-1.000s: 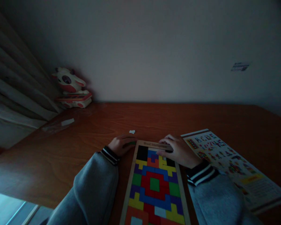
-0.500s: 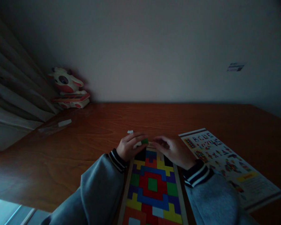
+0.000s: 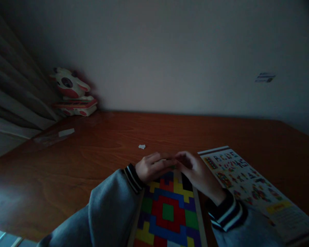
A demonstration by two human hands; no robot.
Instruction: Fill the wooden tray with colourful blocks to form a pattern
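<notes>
A framed puzzle board (image 3: 200,216) filled with red, blue, yellow, green and purple block pieces lies at the bottom middle. Over its far end, my left hand (image 3: 154,167) reaches across with its fingers bent together; a sliver of green (image 3: 173,167) shows under the fingertips. My right hand (image 3: 194,171) meets those fingertips from the right, thumb and index finger pinched together. What lies between the fingertips is mostly hidden. Near the board's far right corner a dark gap (image 3: 186,183) shows beside the yellow piece.
A printed pattern sheet (image 3: 260,187) lies on the brown table (image 3: 113,137) to the right. A small white scrap (image 3: 141,146) is beyond my left hand. At the back left stands a cow-shaped toy keyboard (image 3: 74,94), with a white strip (image 3: 66,132) nearer.
My left hand has moved right over the board's far end, and its fingertips now meet my right hand's. The green piece, clearly visible before, is nearly covered. The view has shifted slightly.
</notes>
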